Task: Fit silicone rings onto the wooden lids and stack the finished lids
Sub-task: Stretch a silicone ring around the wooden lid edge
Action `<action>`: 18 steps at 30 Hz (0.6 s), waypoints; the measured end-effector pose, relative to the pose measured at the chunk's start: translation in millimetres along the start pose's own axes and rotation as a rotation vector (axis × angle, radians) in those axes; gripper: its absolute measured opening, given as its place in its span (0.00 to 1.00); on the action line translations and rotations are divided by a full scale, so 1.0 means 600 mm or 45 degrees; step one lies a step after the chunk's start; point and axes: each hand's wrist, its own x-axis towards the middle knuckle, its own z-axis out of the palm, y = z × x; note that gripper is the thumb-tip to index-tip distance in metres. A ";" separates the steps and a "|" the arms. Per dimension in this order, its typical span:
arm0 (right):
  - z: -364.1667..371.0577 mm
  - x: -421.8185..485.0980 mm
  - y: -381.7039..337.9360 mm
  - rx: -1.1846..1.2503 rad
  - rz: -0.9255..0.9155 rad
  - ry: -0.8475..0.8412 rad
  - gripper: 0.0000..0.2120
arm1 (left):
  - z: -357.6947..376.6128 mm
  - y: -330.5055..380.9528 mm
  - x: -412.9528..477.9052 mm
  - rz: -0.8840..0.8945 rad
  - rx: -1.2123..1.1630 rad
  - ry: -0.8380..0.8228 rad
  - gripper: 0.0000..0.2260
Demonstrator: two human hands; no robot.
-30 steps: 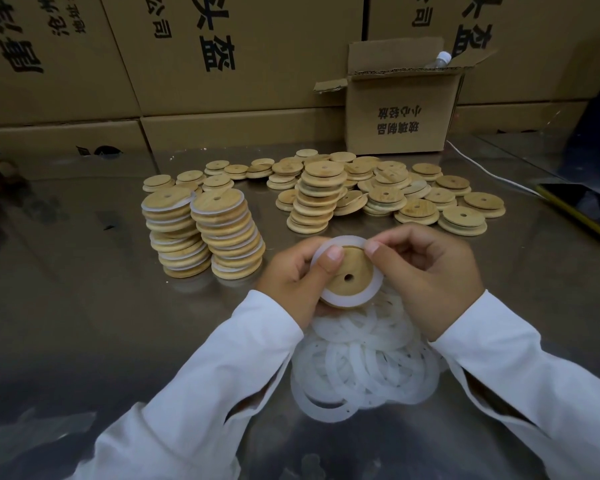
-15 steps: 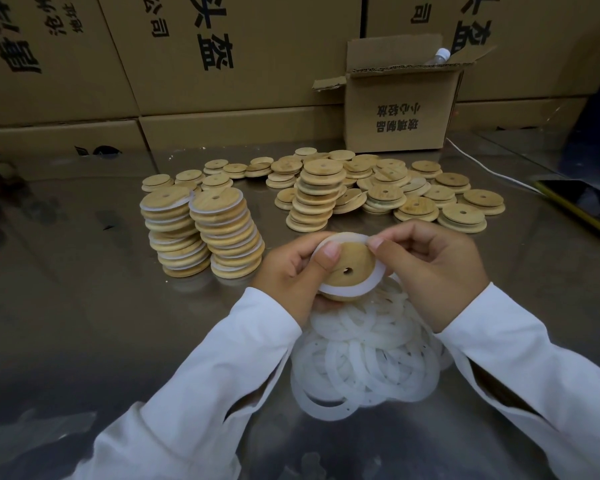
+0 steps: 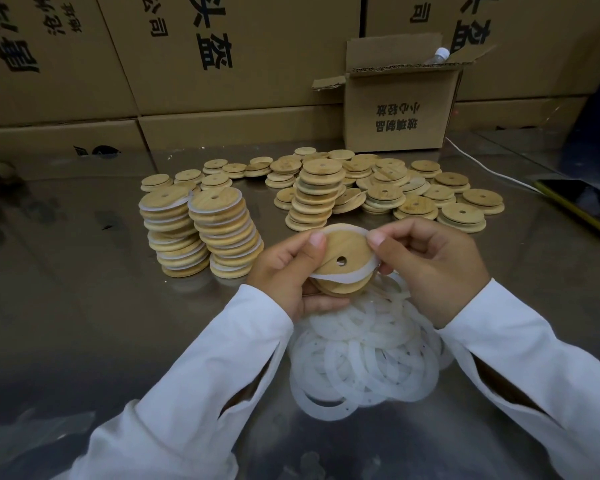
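Note:
A round wooden lid (image 3: 343, 252) with a small centre hole is held above the table between both hands. My left hand (image 3: 288, 271) grips its left edge, thumb on top. My right hand (image 3: 430, 261) pinches a white silicone ring (image 3: 333, 277) stretched around the lid's rim. Under the hands lies a loose heap of white silicone rings (image 3: 364, 358). Two tall stacks of ringed lids (image 3: 201, 233) stand to the left. Bare wooden lids (image 3: 378, 192) lie in piles behind.
A shiny metal table (image 3: 66, 323) carries everything. An open small cardboard box (image 3: 399, 109) with a bottle in it stands at the back right, large cartons (image 3: 222, 57) behind. A phone (image 3: 579, 206) and white cable (image 3: 482, 164) lie at the right.
The ring, which lay loosely over the lid's face, now sits lower around its rim. The lid has tilted and the hands have shifted slightly round it.

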 end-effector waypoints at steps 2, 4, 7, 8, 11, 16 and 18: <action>0.002 -0.001 0.001 0.005 0.009 0.000 0.05 | -0.001 0.000 0.001 0.037 0.056 0.019 0.12; 0.006 -0.006 0.005 -0.007 0.029 0.010 0.03 | 0.000 -0.001 0.002 0.067 0.081 0.052 0.11; 0.013 -0.011 0.008 -0.037 0.053 0.016 0.05 | -0.002 -0.001 0.003 0.064 0.094 0.103 0.09; 0.015 -0.011 0.008 -0.053 0.054 0.019 0.05 | -0.003 -0.001 0.003 0.061 0.102 0.113 0.09; 0.016 -0.011 0.010 -0.075 0.058 0.048 0.07 | -0.002 -0.002 0.003 0.074 0.119 0.112 0.10; 0.012 -0.008 0.010 -0.061 0.072 0.118 0.07 | 0.003 -0.003 0.003 0.116 0.096 0.085 0.11; 0.009 -0.007 0.009 -0.021 0.106 0.145 0.08 | 0.003 -0.003 0.003 0.126 0.084 0.056 0.11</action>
